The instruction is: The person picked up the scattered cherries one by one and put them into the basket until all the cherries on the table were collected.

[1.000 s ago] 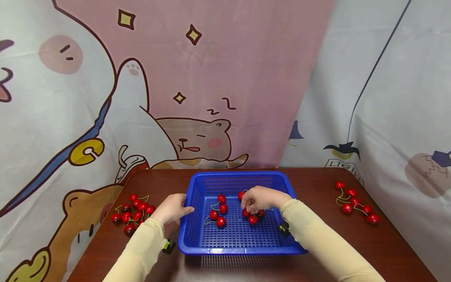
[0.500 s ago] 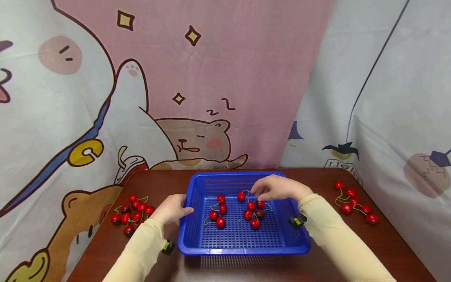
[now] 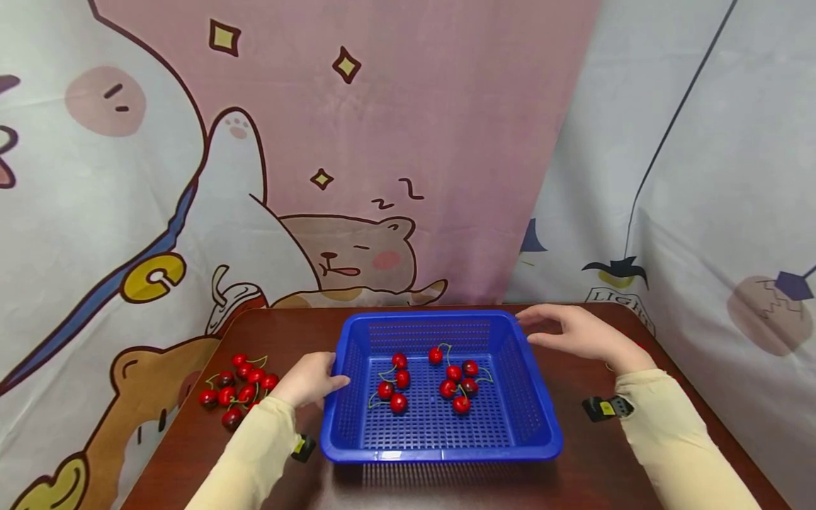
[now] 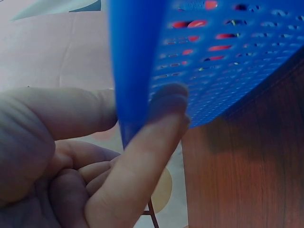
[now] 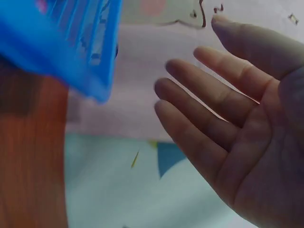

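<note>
A blue perforated plastic basket stands on the table. My left hand grips its left rim; in the left wrist view the thumb and a finger pinch the rim from both sides. Inside the basket lie red cherries with green stems: a small group of cherries on the left, and several more cherries towards the right. My right hand is just beyond the basket's back right corner, fingers extended and holding nothing. The right wrist view shows its bare palm apart from the basket.
A cluster of cherries lies on the brown table left of the basket. On the right, other cherries are mostly hidden behind my right hand and wrist. A cartoon-print curtain hangs behind the table.
My right hand has let go of the cherries, lifted out of the basket and moved right past its rim. The cherries there now lie more spread out. My left hand has stayed on the rim.
</note>
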{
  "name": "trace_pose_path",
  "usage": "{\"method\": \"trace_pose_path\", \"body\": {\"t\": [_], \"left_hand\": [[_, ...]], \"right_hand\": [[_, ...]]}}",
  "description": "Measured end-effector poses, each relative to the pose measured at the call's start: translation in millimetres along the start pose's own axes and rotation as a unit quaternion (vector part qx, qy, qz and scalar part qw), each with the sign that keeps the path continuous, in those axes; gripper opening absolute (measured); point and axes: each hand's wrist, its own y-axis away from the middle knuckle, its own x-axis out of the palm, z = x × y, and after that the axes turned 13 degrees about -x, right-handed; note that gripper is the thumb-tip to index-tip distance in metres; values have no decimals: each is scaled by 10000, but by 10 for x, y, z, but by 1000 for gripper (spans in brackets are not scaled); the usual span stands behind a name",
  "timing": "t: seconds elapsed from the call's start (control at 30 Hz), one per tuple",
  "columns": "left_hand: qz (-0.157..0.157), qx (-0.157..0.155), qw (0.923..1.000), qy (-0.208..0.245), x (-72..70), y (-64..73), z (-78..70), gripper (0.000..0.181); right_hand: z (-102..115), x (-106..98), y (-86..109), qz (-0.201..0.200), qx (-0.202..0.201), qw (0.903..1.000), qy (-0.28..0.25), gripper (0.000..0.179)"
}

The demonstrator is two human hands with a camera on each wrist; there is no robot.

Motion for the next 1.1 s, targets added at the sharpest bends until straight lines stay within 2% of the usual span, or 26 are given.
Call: {"method": "trace_pose_path", "body": {"t": [0.13,0.27,0.5,0.77,0.9,1.1], "left_hand": [[-3,0,10000,-7,3,-7,0,34],[-13,21,10000,-3,2,-19,7,34],[-7,-5,10000,42,8,-18,14,34],[25,-9,10000,71,15,-12,6,36],[41,-13,10000,79,18,-12,2,36],[19,2,10000,37,19,-20,3,35]], "right_hand": [[-118,-10,219,-373,144,9985,376,45],[-253,8,405,-572,325,9960,600,52],[-558,96,702,-791,686,9902,929,62],[-952,141,1044,-958,964,9820,1313,62],[-1086,135,1182,-895,1466,9745,1446,62],[-1151,107,1326,-695,2247,9578,1650,59]]}}
